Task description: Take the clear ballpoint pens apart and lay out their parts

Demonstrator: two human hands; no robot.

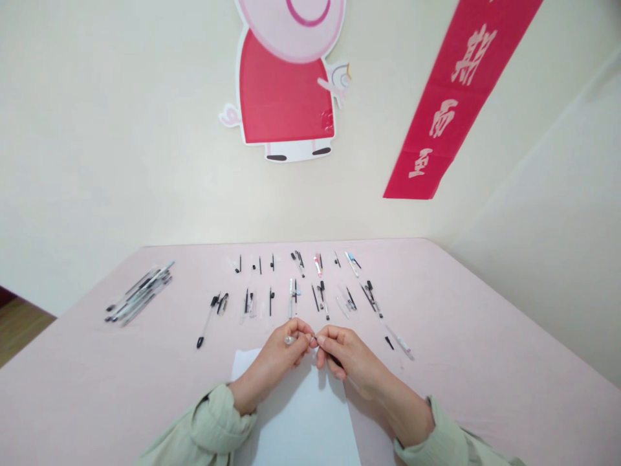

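My left hand (287, 346) is closed in a pinch on a clear pen part (290, 340), whose rounded end sticks out between thumb and fingers. Close beside it, my right hand (350, 355) pinches a slim dark pen piece (336, 360), partly hidden under the fingers. The fingertips of both hands meet or nearly meet, and a small dark tip shows between them; whether the two parts touch I cannot tell. Beneath the hands lies a white sheet of paper (305, 421).
Two rows of taken-apart pens, with refills, caps and barrels (320, 294), lie beyond my hands on the pink tabletop (121, 382). At the left is a pile of pens (140, 294). A pale pen (402, 344) and a small black piece (389, 343) lie right of my hands.
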